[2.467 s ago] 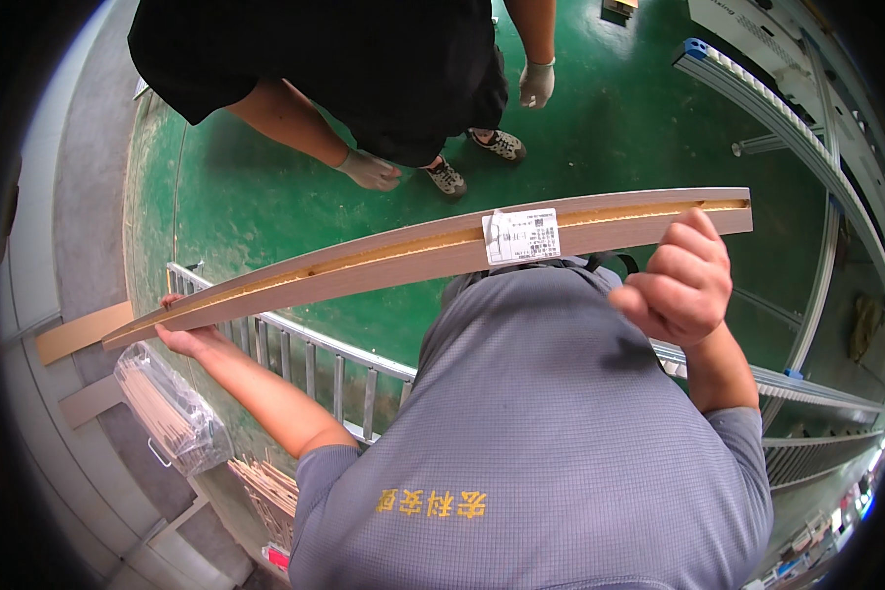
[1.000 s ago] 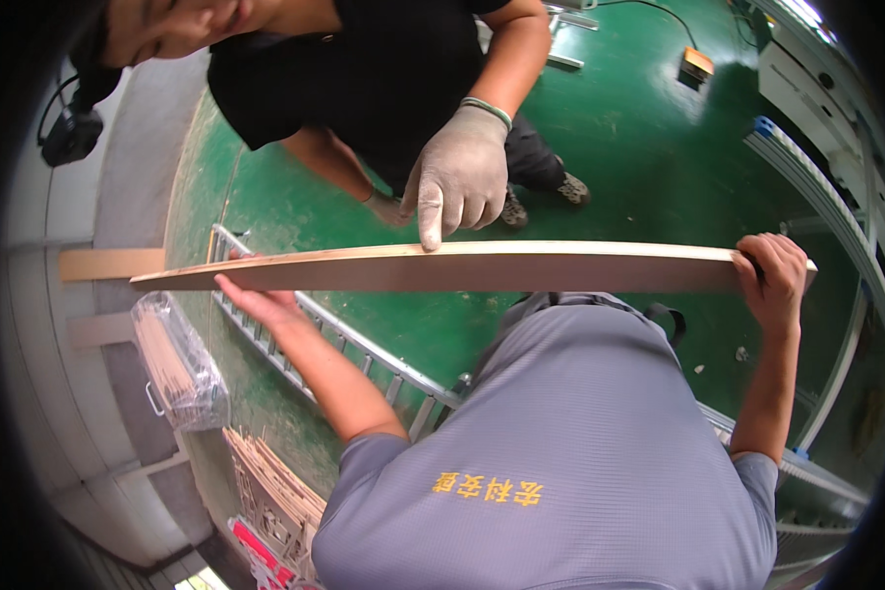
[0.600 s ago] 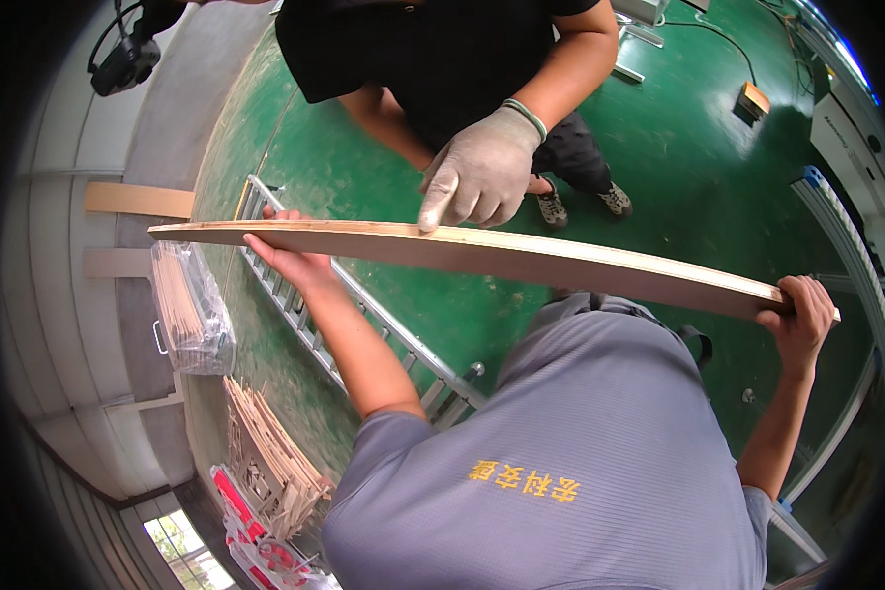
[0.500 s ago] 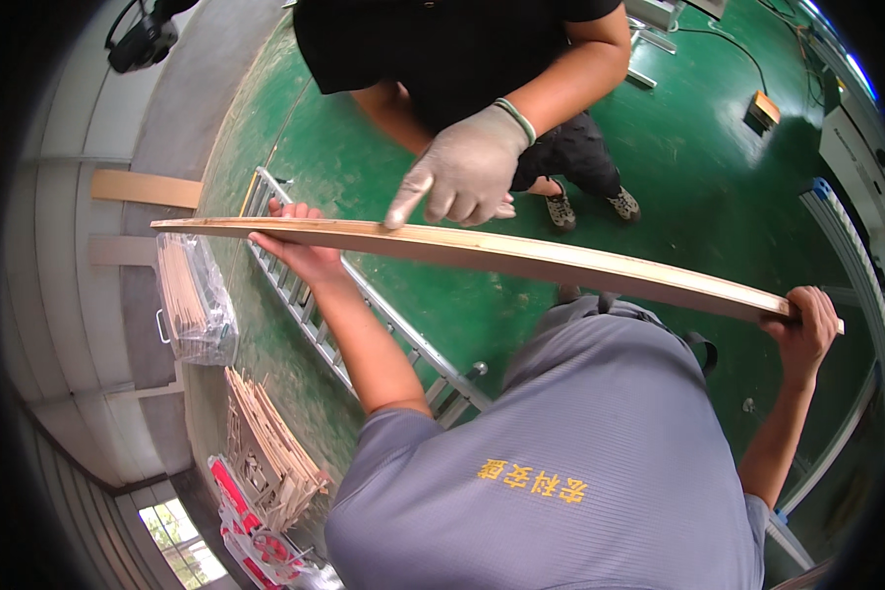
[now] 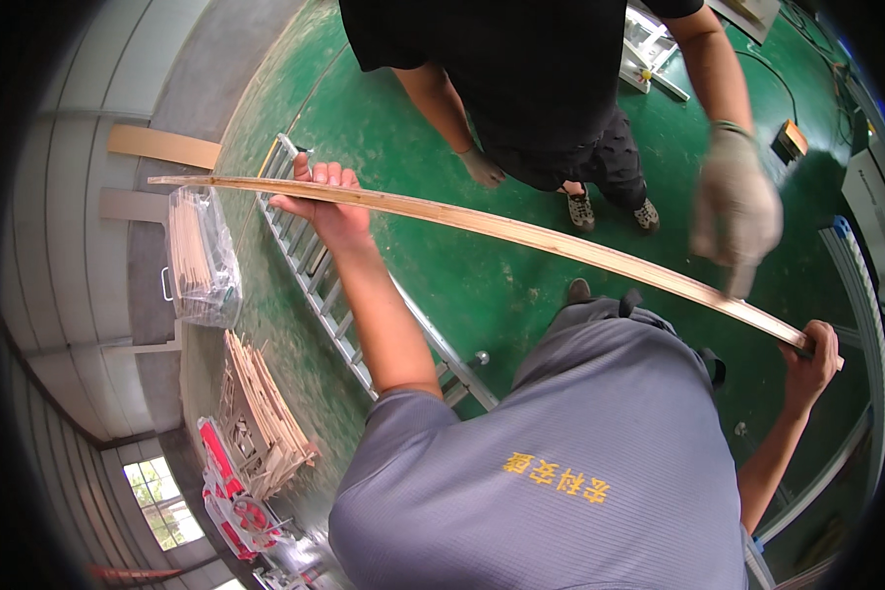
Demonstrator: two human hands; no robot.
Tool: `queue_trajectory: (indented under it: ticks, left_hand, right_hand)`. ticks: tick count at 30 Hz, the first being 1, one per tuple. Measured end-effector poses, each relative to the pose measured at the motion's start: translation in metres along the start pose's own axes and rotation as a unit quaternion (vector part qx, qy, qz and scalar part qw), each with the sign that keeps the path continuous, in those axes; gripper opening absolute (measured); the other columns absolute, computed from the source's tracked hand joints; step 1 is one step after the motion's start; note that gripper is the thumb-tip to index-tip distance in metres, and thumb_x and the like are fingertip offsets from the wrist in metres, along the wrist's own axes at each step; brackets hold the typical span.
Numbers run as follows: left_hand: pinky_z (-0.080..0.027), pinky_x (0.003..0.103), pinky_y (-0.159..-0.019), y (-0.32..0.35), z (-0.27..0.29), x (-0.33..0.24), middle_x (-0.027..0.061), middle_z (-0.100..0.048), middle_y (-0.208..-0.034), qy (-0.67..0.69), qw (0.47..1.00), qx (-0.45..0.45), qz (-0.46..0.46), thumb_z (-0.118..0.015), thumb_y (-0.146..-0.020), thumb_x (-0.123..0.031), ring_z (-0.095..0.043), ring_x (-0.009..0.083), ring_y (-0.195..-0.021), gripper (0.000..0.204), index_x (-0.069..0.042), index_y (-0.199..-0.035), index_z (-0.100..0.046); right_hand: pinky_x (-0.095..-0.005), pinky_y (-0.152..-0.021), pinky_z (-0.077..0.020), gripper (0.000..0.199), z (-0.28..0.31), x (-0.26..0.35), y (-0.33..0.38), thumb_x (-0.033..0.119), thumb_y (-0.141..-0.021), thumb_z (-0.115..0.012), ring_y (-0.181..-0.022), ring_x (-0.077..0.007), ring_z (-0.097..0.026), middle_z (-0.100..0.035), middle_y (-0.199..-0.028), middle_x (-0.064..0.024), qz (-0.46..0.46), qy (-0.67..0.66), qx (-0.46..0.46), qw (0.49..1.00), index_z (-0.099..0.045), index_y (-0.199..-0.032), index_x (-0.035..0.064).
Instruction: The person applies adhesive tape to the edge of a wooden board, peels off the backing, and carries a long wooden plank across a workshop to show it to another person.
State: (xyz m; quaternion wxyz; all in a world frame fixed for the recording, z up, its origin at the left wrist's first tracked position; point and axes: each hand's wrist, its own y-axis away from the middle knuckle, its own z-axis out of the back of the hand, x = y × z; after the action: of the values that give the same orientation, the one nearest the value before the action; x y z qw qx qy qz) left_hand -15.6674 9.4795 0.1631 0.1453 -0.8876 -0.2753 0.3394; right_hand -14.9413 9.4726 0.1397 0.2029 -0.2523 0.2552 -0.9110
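A long, narrow wooden board (image 5: 521,236) spans the view in front of me, edge up, its left end higher in the picture than its right. My left hand (image 5: 329,205) is closed round it a little way in from the left end, thumb on the near side. At the right end, my right hand (image 5: 812,360) grips it with fingers wrapped over the edge. Across from me, a co-worker's gloved hand (image 5: 739,211), smeared by motion, points down at the board near its right end. Their other gloved hand (image 5: 480,167) hangs by their side, apart from the board.
A metal ladder (image 5: 315,280) lies on the green floor under the board. To the left are a plastic-wrapped bundle (image 5: 202,256), a stack of wood strips (image 5: 261,413) and a red saw (image 5: 231,492). A metal frame (image 5: 870,315) stands at the right.
The board has tilted, left end up and right end down, and its broad face shows less. The co-worker's pointing hand has moved right along it; their other hand has dropped away.
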Motion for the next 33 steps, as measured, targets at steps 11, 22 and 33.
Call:
queue_trajectory:
  ticks: [11, 22, 33]
  left_hand:
    - [-0.05, 0.028, -0.054, -0.01, -0.027, 0.007, 0.0005, -0.058, -0.073, -0.062, 0.998, -0.02, -0.025, -0.057, -0.081, -0.079, -0.056, 0.014, -0.066, 0.083, -0.01, -0.126, -0.065]
    - [-0.053, 0.032, -0.08, -0.007, -0.071, 0.015, 0.007, -0.067, -0.096, -0.015, 0.993, -0.071, -0.097, -0.065, -0.098, -0.047, -0.061, 0.0189, -0.087, 0.053, -0.002, -0.126, -0.062]
    - [-0.052, 0.031, -0.084, -0.005, -0.094, 0.015, 0.0032, -0.059, -0.098, 0.094, 0.99, -0.07, -0.08, -0.066, -0.101, -0.021, -0.056, 0.0175, -0.09, 0.026, -0.006, -0.12, -0.057]
  right_hand:
    - [-0.031, -0.066, -0.0395, 0.044, -0.009, -0.016, 0.029, -0.004, -0.066, -0.082, -0.078, -0.0203, -0.05, -0.055, -0.093, -0.0072, -0.092, -0.048, 0.015, 0.994, -0.055, -0.099, 0.0055]
    - [-0.0368, -0.085, -0.0475, 0.051, -0.008, -0.014, 0.033, 0.002, -0.069, -0.083, -0.095, -0.0257, -0.06, -0.063, -0.108, -0.0096, -0.078, -0.002, 0.024, 0.997, -0.061, -0.116, 0.0066]
    - [-0.0427, -0.106, -0.0476, 0.066, -0.03, 0.001, 0.039, -0.01, -0.068, -0.082, -0.122, -0.0322, -0.062, -0.064, -0.13, -0.0113, -0.067, 0.03, 0.004, 0.997, -0.062, -0.128, 0.0098]
